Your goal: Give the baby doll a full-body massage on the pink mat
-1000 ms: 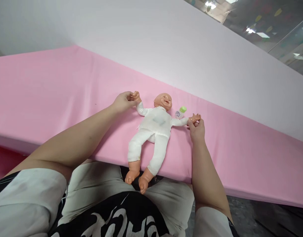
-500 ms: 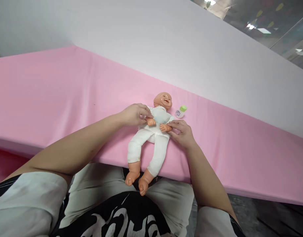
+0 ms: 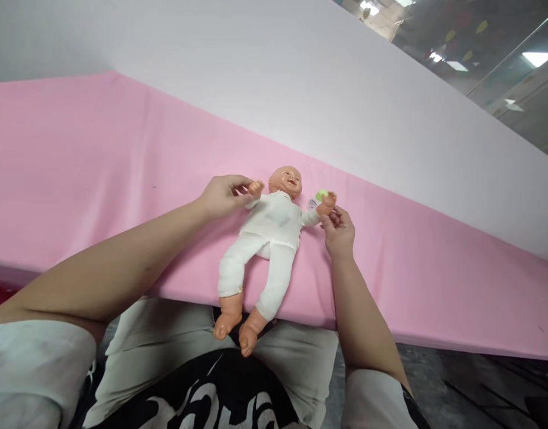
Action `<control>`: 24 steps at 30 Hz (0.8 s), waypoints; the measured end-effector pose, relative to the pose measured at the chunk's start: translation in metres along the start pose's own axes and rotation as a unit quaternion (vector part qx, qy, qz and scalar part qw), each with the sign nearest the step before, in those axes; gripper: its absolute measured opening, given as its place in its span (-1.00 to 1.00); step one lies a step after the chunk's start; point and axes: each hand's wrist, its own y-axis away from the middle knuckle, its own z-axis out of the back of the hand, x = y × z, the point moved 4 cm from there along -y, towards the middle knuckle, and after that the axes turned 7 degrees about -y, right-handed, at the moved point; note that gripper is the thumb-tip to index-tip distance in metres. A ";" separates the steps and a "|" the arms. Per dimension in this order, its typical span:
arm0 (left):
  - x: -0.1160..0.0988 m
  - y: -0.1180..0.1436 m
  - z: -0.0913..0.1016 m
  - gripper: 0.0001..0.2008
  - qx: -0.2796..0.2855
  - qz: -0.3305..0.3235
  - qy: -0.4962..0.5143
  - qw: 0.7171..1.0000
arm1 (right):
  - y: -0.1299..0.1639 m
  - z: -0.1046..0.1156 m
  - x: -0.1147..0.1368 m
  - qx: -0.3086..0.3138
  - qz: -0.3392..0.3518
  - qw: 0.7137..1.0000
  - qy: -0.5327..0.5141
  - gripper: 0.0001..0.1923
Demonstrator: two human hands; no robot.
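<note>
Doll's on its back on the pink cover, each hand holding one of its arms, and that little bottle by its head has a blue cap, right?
Not quite: the head view shows the bottle cap is green, not blue. The rest holds: the doll lies on its back on the pink cover, the left hand and right hand each holding an arm.

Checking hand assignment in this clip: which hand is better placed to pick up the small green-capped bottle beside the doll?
Right, probably. The right hand grips the doll by its wrist right beside the bottle, while the left hand holds the doll's other arm, across the body.
</note>
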 end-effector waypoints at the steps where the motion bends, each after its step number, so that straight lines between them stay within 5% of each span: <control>1: 0.007 -0.003 0.004 -0.59 -0.022 0.034 0.019 0.999 | -0.004 0.007 -0.004 -0.016 -0.016 1.000 -0.008 -0.36; 7: 0.051 -0.018 0.019 -0.78 -0.071 0.207 0.094 0.971 | -0.021 0.043 -0.039 -0.090 -0.126 0.988 -0.012 -0.36; 14: 0.084 -0.023 0.020 -0.86 -0.082 0.318 0.133 0.935 | -0.017 0.043 -0.068 0.002 -0.286 0.955 0.086 -0.60; 20: 0.061 -0.022 0.018 -0.69 -0.062 0.209 0.187 0.958 | -0.017 0.038 -0.043 -0.064 -0.136 0.988 0.022 -0.24; 24: 0.026 -0.012 0.012 -0.56 -0.007 0.082 0.153 0.985 | -0.006 0.015 -0.006 0.011 0.011 1.000 0.001 -0.29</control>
